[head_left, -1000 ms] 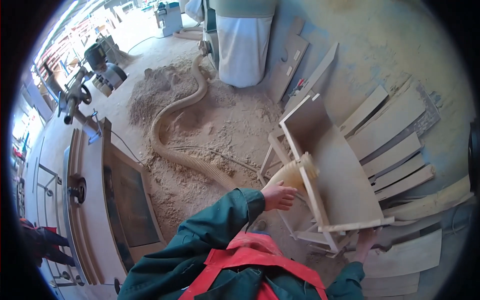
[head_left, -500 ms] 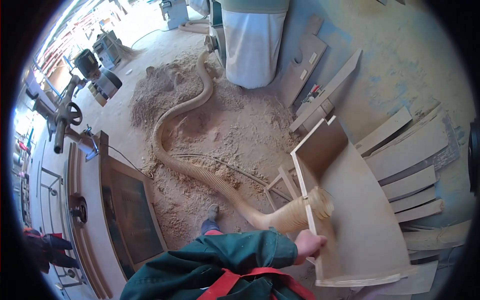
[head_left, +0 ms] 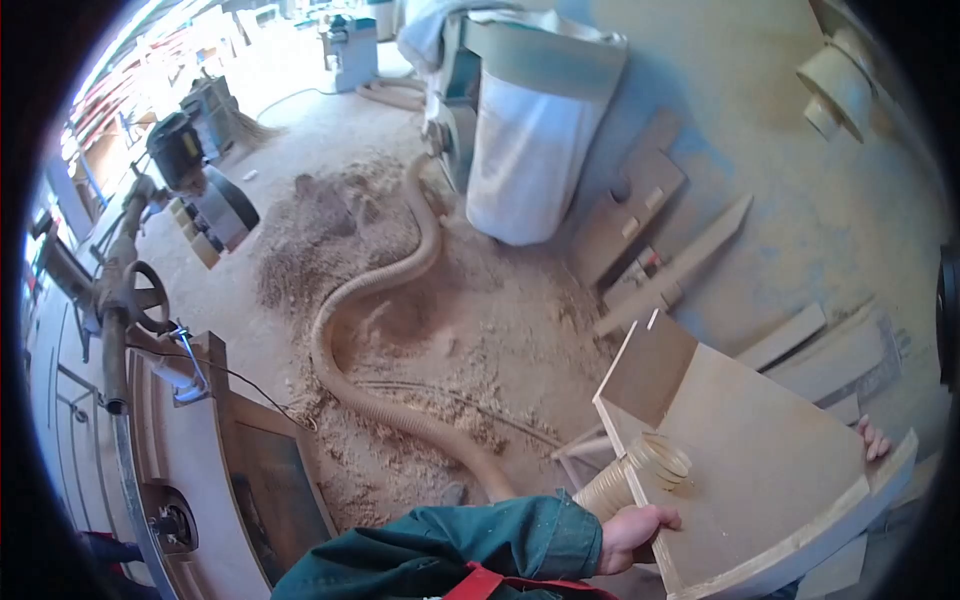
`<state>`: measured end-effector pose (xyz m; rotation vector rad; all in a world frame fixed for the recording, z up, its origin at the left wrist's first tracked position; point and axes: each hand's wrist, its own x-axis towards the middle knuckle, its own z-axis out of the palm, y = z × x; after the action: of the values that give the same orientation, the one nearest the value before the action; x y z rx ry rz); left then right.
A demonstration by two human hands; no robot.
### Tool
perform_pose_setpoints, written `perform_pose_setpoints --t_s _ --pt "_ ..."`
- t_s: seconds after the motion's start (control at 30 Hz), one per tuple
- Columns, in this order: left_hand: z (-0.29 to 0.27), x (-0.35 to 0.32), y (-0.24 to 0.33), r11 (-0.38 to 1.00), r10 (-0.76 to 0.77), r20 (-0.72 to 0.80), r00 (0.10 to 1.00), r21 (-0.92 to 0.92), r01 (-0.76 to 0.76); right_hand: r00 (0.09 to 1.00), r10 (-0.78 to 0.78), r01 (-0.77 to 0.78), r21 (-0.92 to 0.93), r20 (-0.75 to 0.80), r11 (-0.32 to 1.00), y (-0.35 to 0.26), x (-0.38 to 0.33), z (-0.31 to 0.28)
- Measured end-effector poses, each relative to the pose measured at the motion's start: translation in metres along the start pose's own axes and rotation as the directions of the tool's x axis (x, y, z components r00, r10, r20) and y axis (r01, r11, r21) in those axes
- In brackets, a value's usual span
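Note:
A three-sided plywood box (head_left: pixel 765 460) with a broad sloping panel is tilted at the lower right. My left hand (head_left: pixel 635 532), in a green sleeve, is closed round the rim of its left wall, thumb over the edge. Fingers of my right hand (head_left: pixel 873 438) curl over the panel's right edge; the rest of that hand is hidden behind the wood. Through the left wall pokes the open end of a ribbed beige hose (head_left: pixel 655 470), close above my left hand.
The hose winds back over a sawdust heap (head_left: pixel 325 225) to a dust collector with a white bag (head_left: pixel 530 150). Boards (head_left: pixel 690 265) lean along the right wall. To my left stands a woodworking machine with a handwheel (head_left: pixel 150 297). A wooden frame (head_left: pixel 585 448) lies behind the box.
My view has shifted, and the scene sits lower. The box's right side has swung up and away, and my right fingers now show on its edge. My left hand keeps its hold.

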<state>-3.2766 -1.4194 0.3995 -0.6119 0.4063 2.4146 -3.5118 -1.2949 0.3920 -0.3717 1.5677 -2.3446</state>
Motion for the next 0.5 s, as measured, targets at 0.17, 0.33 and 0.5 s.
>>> perform_pose_setpoints --t_s 0.17,0.33,0.5 --pt "-0.049 -0.062 0.044 0.982 0.112 0.025 0.993 -0.155 -0.107 0.957 -0.03 0.02 0.038 0.289 0.999 0.02 0.033 0.1" --pt "-0.171 -0.089 0.08 0.894 0.325 -0.116 0.938 -0.285 -0.345 0.871 -0.047 0.013 0.073 0.489 0.997 0.054 0.053 0.159" --pt "-0.329 -0.059 0.097 0.8 0.598 -0.202 0.775 0.097 -0.592 0.836 -0.331 0.517 -0.831 0.438 0.205 0.174 0.083 0.165"
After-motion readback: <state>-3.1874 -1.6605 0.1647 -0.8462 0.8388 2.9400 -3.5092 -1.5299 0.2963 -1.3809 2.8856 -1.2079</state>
